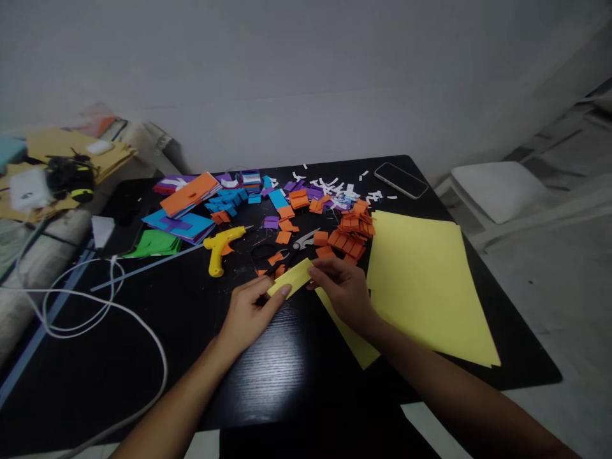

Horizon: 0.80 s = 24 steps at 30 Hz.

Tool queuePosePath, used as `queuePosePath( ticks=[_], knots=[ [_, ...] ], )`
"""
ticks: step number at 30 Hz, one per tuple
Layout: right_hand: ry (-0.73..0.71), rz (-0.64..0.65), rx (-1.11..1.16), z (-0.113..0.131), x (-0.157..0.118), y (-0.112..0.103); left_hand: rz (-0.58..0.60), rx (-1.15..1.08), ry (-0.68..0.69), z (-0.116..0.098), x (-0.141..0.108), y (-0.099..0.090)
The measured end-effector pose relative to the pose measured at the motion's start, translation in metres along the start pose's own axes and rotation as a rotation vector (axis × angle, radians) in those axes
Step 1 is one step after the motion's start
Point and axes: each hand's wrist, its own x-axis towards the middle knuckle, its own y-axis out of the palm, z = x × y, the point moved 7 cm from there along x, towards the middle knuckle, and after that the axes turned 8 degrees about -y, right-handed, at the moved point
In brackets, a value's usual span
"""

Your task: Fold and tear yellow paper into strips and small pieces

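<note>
A small yellow paper strip (295, 278) is held between both hands above the black table. My left hand (251, 310) pinches its left end, thumb on top. At its right end, my right hand (342, 287) grips it with thumb and fingers. Under my right wrist lies a longer yellow paper strip (351, 338), partly hidden. Just beyond the hands are scissors (306, 239) with open blades, their handles partly covered. Orange folded paper pieces (349, 239) are heaped past my right hand. A yellow glue gun (220, 248) lies beyond my left hand.
Large yellow sheets (425, 287) cover the table's right side. A phone (400, 180) lies at the back right, near white paper scraps (339, 191). Blue, purple and orange paper stacks (189, 197) and green paper (155, 243) sit back left. A white cable (143, 325) loops across the left.
</note>
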Motion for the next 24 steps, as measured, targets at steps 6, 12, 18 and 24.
queuePosePath(
  ticks=[6, 12, 18, 24],
  knots=[
    [0.01, 0.0, -0.007, 0.0005, 0.0024, -0.0018, 0.021, 0.006, 0.069, -0.0038, 0.0005, 0.0002],
    [0.029, 0.004, 0.026, -0.0025, 0.0058, -0.0037, 0.014, 0.026, 0.057, -0.001, 0.0009, 0.0017],
    [0.031, 0.008, 0.021, -0.0055, 0.0063, -0.0027, 0.014, 0.028, 0.043, 0.0001, 0.0015, 0.0016],
    [0.039, 0.006, 0.028, -0.0061, 0.0073, -0.0037, 0.027, 0.038, 0.054, -0.0023, 0.0011, 0.002]
  ],
)
